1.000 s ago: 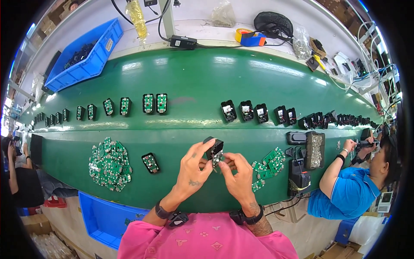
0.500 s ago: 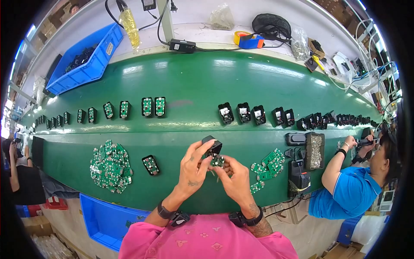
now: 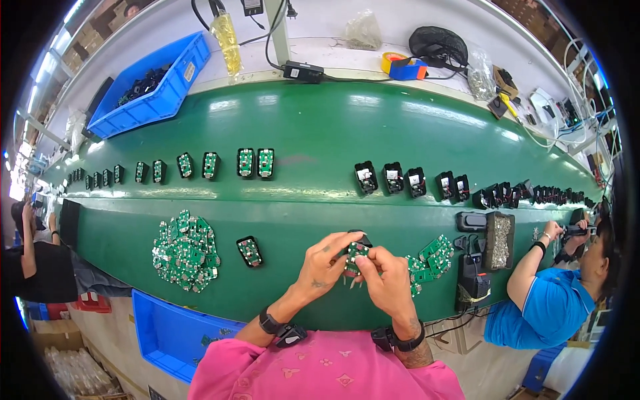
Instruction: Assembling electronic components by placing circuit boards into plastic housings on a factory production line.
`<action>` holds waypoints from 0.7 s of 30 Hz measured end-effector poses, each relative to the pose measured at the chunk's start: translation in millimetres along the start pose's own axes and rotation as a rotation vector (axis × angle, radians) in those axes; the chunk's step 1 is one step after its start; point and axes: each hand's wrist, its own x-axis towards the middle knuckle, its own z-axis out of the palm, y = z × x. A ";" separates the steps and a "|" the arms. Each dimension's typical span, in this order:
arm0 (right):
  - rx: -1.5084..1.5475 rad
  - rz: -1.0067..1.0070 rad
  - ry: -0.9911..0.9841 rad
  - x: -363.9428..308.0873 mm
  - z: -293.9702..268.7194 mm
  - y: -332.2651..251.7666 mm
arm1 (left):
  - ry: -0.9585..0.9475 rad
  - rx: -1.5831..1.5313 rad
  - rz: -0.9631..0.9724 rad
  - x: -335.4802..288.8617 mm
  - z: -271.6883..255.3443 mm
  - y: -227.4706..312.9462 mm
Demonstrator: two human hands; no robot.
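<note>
In front of my chest my left hand [image 3: 324, 267] is closed round a small black plastic housing [image 3: 362, 238], mostly hidden behind the fingers. My right hand [image 3: 387, 277] is closed on a green circuit board [image 3: 353, 261], its thumb lying on the board's face. The board lies against the housing; whether it is seated inside cannot be made out. Thin pale strands hang below it. Left of my hands, a black housing with a board in it [image 3: 249, 252] lies on the table. Beyond that is a large heap of green circuit boards [image 3: 187, 250].
More loose boards [image 3: 437, 257] lie right of my hands, near a black device [image 3: 474, 283] and a tray of small metal parts [image 3: 499, 240]. Rows of housings [image 3: 256, 163] line the green table [image 3: 313, 127]. A blue bin [image 3: 150, 87] stands far left. A co-worker in blue [image 3: 553, 303] sits at right.
The housing has turned in my left hand and shows less. The board now faces up against it, under my right thumb. The whole view has shifted slightly.
</note>
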 end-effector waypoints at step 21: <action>-0.250 0.009 0.195 6.2 8.0 18.3 | -0.026 -0.397 -0.424 -0.7 -0.9 18.7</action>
